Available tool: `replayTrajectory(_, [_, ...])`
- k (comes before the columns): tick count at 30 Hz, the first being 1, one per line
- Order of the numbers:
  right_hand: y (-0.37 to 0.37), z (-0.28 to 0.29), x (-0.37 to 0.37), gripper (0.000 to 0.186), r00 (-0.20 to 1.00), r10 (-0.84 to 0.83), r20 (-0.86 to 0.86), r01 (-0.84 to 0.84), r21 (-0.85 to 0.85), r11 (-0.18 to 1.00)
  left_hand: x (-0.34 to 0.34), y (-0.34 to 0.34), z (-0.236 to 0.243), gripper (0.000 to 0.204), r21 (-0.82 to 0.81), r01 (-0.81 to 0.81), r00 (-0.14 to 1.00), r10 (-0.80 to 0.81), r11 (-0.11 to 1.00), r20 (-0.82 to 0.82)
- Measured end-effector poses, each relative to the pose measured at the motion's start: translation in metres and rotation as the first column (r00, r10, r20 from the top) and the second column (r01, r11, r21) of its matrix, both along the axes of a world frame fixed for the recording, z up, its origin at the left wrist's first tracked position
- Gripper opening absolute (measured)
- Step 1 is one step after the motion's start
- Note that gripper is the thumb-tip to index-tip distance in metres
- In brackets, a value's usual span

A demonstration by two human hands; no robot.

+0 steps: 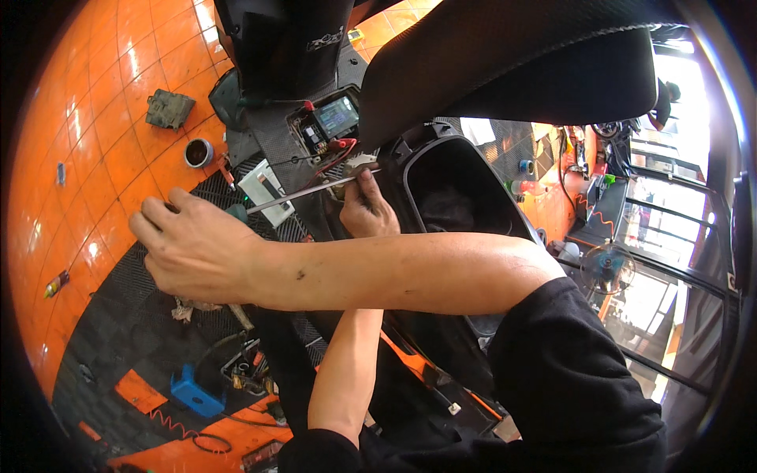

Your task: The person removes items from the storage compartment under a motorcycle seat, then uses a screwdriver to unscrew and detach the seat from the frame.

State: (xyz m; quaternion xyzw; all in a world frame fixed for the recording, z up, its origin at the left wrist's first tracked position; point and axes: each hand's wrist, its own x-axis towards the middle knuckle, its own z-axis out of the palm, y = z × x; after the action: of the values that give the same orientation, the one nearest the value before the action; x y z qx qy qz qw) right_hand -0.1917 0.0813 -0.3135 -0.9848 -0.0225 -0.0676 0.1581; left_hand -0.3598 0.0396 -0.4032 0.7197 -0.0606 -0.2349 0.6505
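Observation:
My right forearm crosses over my left arm, so my right hand (193,244) is at the left. Its fingers curl round a long screwdriver (303,191), whose dark green handle mostly hides behind the hand. The shaft runs up to the right to my left hand (369,206), closed by the scooter's side, with fingertips at the shaft's far end. A small pale metal piece (359,162) is at those fingertips; what the tip touches is hidden. Just beyond lies the opened battery bay (319,130) with a battery, red terminal covers and wires.
The raised black seat (544,71) overhangs an open storage bin (453,181). A white box-shaped device (266,193) sits beside the screwdriver. On the orange tiled floor are a round tin (198,153) and a grey-green box (169,109). A blue tool (197,392) lies lower left.

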Motion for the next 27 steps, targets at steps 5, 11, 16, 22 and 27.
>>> replayTrajectory(5, [0.003, -0.018, -0.009, 0.021, 0.996, 0.041, -0.075, -0.033, 0.105, 0.994, -0.001, -0.001, 0.000, 0.035, -0.022, 0.020, 1.000, -0.020, 1.000, 0.008])
replayTrajectory(11, [0.000, -0.010, -0.009, 0.025, 0.998, 0.052, 0.040, -0.052, 0.001, 0.999, 0.003, 0.000, 0.003, 0.029, -0.068, 0.064, 0.997, -0.066, 0.996, -0.035])
replayTrajectory(16, [0.018, -0.010, -0.011, 0.024, 0.941, 0.112, -0.321, -0.082, 0.105, 0.991, 0.000, -0.001, 0.002, 0.029, -0.047, 0.058, 0.998, -0.058, 0.997, -0.003])
replayTrajectory(22, [0.004, -0.019, -0.016, 0.030, 0.995, 0.100, 0.008, -0.100, 0.093, 0.991, 0.001, -0.002, 0.005, 0.031, 0.043, 0.072, 0.996, -0.074, 0.996, 0.051])
replayTrajectory(27, [0.006, -0.005, -0.011, 0.025, 0.986, 0.143, -0.089, -0.141, 0.026, 0.990, 0.001, -0.001, -0.005, 0.033, -0.024, 0.045, 0.999, -0.046, 0.999, -0.008])
